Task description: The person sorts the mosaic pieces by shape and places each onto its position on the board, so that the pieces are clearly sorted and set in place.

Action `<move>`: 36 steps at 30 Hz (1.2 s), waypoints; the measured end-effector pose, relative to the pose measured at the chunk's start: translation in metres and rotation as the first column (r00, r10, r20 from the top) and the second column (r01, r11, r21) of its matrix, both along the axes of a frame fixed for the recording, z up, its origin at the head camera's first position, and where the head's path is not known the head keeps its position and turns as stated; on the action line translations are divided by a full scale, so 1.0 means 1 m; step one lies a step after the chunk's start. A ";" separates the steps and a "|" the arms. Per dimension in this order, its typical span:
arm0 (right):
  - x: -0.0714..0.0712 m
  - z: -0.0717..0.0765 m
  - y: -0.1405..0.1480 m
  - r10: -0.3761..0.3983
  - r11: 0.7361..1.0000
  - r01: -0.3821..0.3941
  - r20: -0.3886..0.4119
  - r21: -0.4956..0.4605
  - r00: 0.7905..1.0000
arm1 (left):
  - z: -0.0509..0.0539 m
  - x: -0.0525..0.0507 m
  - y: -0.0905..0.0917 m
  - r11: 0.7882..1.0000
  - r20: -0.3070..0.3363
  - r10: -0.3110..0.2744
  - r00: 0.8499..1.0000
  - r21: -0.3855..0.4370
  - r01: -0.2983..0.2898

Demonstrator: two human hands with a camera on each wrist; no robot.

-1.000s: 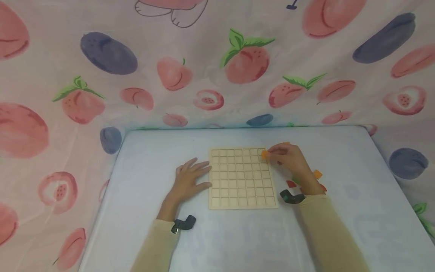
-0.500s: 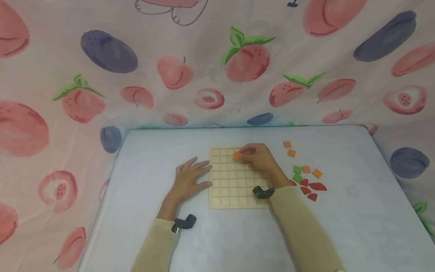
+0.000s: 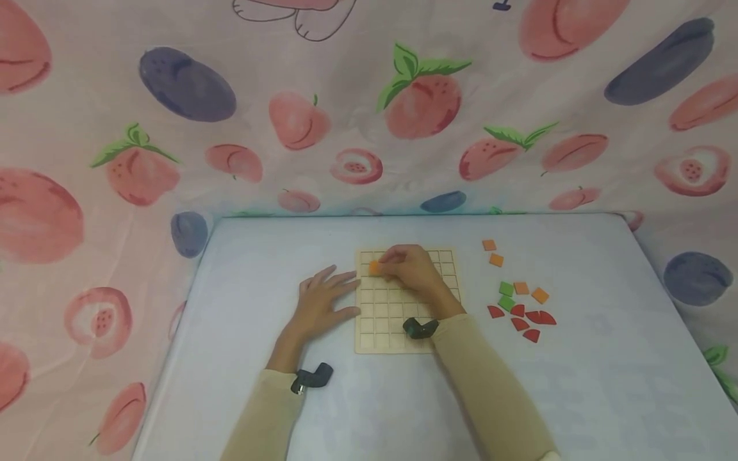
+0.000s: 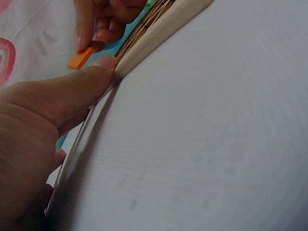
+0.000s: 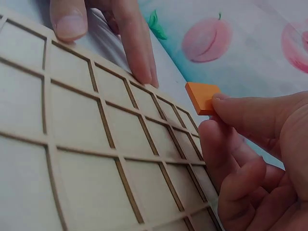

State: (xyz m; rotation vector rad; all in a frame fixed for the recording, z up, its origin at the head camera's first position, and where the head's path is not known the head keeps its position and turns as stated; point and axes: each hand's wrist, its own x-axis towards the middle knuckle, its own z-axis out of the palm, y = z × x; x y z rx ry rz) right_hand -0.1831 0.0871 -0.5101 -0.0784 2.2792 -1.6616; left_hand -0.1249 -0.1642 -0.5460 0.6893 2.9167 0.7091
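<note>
The gridded board (image 3: 382, 310) looks unfilled where visible: the right hand (image 3: 410, 266) pinches an orange tile (image 5: 199, 98) above its far-left cells, the left hand (image 3: 320, 305) touches its edge, fingers spread, and loose pieces (image 3: 506, 289) lie unplaced on the counter (image 3: 605, 358)
</note>
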 end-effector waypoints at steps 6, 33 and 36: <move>0.003 -0.006 -0.010 0.013 0.996 -0.014 0.006 0.085 1.000 | 0.000 0.000 0.001 1.000 0.006 0.000 1.000 -0.013 0.000; 0.002 -0.010 -0.013 0.080 0.955 -0.060 -0.055 0.289 0.995 | 0.002 0.000 0.000 1.000 -0.001 -0.012 1.000 -0.002 0.012; 0.003 -0.010 -0.014 0.085 0.953 -0.060 -0.072 0.296 0.994 | 0.002 0.000 0.000 1.000 0.006 -0.008 1.000 -0.003 0.008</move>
